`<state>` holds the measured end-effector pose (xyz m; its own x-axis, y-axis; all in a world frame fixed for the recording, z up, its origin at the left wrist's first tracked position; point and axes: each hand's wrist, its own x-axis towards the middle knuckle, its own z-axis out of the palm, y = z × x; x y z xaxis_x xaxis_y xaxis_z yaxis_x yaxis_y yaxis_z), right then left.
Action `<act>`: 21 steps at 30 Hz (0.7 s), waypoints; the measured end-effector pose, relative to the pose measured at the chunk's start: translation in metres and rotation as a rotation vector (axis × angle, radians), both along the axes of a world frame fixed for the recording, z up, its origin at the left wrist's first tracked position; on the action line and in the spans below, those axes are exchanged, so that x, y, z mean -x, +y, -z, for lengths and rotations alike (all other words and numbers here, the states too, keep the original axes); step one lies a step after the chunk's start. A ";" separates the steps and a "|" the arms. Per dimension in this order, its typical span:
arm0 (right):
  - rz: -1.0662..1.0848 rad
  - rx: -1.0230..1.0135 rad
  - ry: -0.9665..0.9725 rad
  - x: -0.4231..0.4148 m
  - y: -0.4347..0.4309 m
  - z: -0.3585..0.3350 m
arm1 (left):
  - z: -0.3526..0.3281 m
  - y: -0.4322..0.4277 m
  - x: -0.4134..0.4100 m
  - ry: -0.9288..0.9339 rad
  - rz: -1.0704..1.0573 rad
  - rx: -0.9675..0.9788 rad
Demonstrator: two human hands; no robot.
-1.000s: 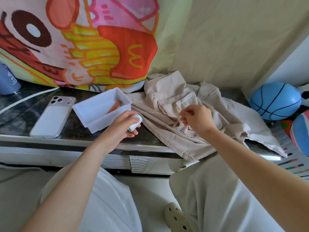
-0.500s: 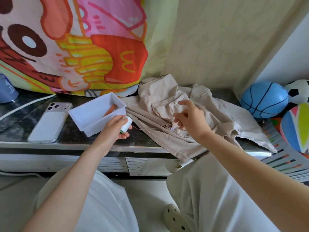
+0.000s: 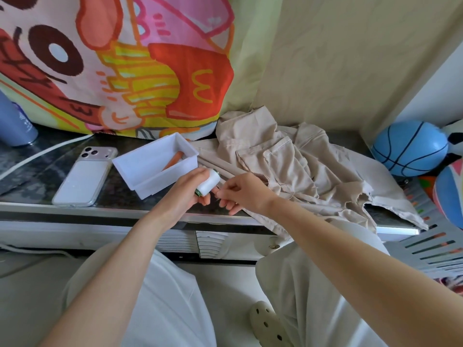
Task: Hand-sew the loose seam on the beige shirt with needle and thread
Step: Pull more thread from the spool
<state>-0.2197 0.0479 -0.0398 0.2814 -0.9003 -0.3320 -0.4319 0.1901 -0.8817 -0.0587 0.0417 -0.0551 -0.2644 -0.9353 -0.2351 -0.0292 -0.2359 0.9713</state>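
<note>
Head view: we are observing a dark tabletop (image 3: 37,169) on which the beige shirt (image 3: 288,161) is lying crumpled at the right, its hem hanging over the front edge. A white tray (image 3: 160,180) and a phone (image 3: 82,179) are lying to its left. The left hand (image 3: 185,194) is gripping a white thread spool (image 3: 209,182) above the front edge. The right hand (image 3: 243,191) is bringing curled fingertips together just beside the spool; we cannot tell whether thread is being pinched.

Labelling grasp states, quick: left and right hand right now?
Left hand: holds the white thread spool.
Right hand: fingers curled by the spool; contents cannot be told.
</note>
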 end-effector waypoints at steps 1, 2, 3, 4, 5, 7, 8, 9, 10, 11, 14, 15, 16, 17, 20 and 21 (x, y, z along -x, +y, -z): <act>0.025 0.012 0.002 0.000 -0.001 0.000 | -0.001 0.000 0.000 0.009 -0.006 -0.003; 0.055 0.028 0.003 0.002 -0.001 0.001 | -0.002 0.000 0.000 0.022 -0.013 -0.008; 0.084 0.049 0.010 0.004 -0.002 0.001 | -0.002 0.000 0.000 0.044 -0.017 -0.020; 0.111 0.072 0.026 0.007 -0.003 0.001 | -0.003 0.001 0.000 0.079 -0.017 -0.040; 0.138 0.095 0.047 0.010 -0.004 0.001 | -0.004 0.001 0.000 0.130 -0.014 -0.072; 0.183 0.131 0.098 0.017 -0.006 0.001 | -0.005 0.001 0.000 0.245 0.002 -0.149; 0.196 0.144 0.115 0.019 -0.006 0.000 | -0.006 0.001 0.000 0.285 0.018 -0.178; 0.207 0.155 0.123 0.022 -0.006 0.000 | -0.006 0.001 0.000 0.300 0.038 -0.194; 0.223 0.168 0.123 0.024 -0.006 -0.001 | -0.006 0.002 0.000 0.295 0.056 -0.199; 0.246 0.181 0.119 0.026 -0.007 -0.002 | -0.006 0.002 0.001 0.271 0.069 -0.196; 0.317 0.223 0.107 0.032 -0.008 -0.007 | -0.003 0.001 0.000 0.145 0.034 -0.183; 0.331 0.241 0.108 0.033 -0.009 -0.009 | 0.000 0.000 0.000 0.099 0.019 -0.184; 0.340 0.260 0.115 0.035 -0.009 -0.010 | 0.002 0.000 -0.001 0.056 0.011 -0.185; 0.345 0.277 0.126 0.037 -0.009 -0.011 | 0.004 -0.001 -0.001 0.020 0.005 -0.182; 0.348 0.316 0.176 0.040 -0.008 -0.010 | 0.007 -0.001 0.000 -0.024 -0.037 -0.159; 0.353 0.321 0.189 0.041 -0.007 -0.008 | 0.007 0.000 0.001 -0.022 -0.050 -0.152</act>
